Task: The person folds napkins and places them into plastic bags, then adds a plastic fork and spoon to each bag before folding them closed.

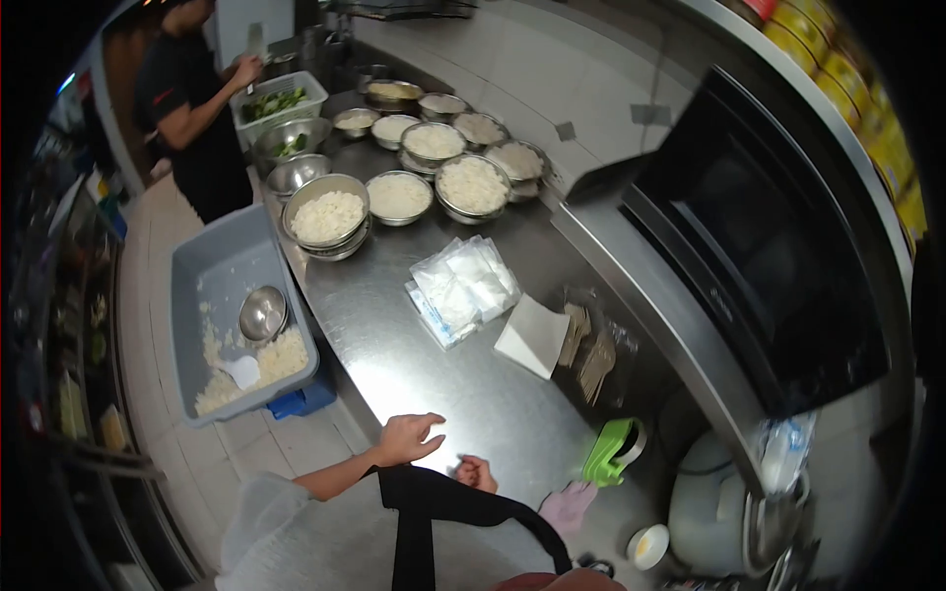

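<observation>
Over the steel counter, my left hand (407,439) is open, with its thumb and fingers apart and nothing in it. My right hand (477,474) is close by on the right, its fingers curled in; whether it holds anything is hidden. Beyond both hands lies a stack of clear plastic bags (465,286), with white paper sheets (533,336) beside it. A green tape dispenser (611,452) and a pink cloth (569,506) lie to the right of my right hand.
Metal bowls of rice (399,196) crowd the counter's far end. A grey tub (184,325) with rice, a bowl (263,312) and a white scoop (239,370) stands at left. A co-worker (187,108) stands behind it. Wooden cutlery (596,366) and a black microwave (759,256) are at right.
</observation>
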Tool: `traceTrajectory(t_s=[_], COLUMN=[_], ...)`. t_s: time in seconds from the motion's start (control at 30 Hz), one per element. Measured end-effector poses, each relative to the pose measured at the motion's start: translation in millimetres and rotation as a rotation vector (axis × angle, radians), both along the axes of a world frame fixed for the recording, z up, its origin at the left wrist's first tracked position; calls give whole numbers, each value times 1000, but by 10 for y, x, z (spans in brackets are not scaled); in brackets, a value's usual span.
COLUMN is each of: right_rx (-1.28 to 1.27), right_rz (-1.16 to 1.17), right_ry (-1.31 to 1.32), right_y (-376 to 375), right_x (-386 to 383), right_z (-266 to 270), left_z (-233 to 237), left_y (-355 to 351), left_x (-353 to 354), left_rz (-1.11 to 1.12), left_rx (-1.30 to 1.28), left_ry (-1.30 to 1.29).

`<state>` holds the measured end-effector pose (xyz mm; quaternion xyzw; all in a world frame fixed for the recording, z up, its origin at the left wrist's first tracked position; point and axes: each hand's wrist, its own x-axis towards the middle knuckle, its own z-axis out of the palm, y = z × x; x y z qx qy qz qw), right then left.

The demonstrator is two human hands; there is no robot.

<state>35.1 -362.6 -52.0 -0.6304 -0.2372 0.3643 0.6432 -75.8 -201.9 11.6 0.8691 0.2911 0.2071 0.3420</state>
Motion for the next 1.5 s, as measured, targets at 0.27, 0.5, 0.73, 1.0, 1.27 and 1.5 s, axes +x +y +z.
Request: traceTrajectory(t_s=[0.27, 0.5, 0.73, 1.0, 1.27, 1.5], right_rx=[-202, -607, -683, -136, -157, -343], right_rz=[-66, -680, 543, 91, -309, -1294], right_ry=[270, -1127, 933, -285, -1109, -1802], right_y=[-713, -2052, -368, -20, -391, -1525], right_x=[1024, 2437, 368, -2, 783, 1971], right_z=[-1427, -1795, -2453, 227, 1412, 3280], left_z=[-38, -101, -28, -102, -283, -222], left_y=[17, 44, 37, -20, 53, 64], left_x=[-9, -25, 1, 31, -41, -29], left_rz=[32, 21, 1, -30, -194, -237], left_rx=[69, 12, 68, 84, -153, -301], left_ry=[-22, -10, 9, -104, -217, -232])
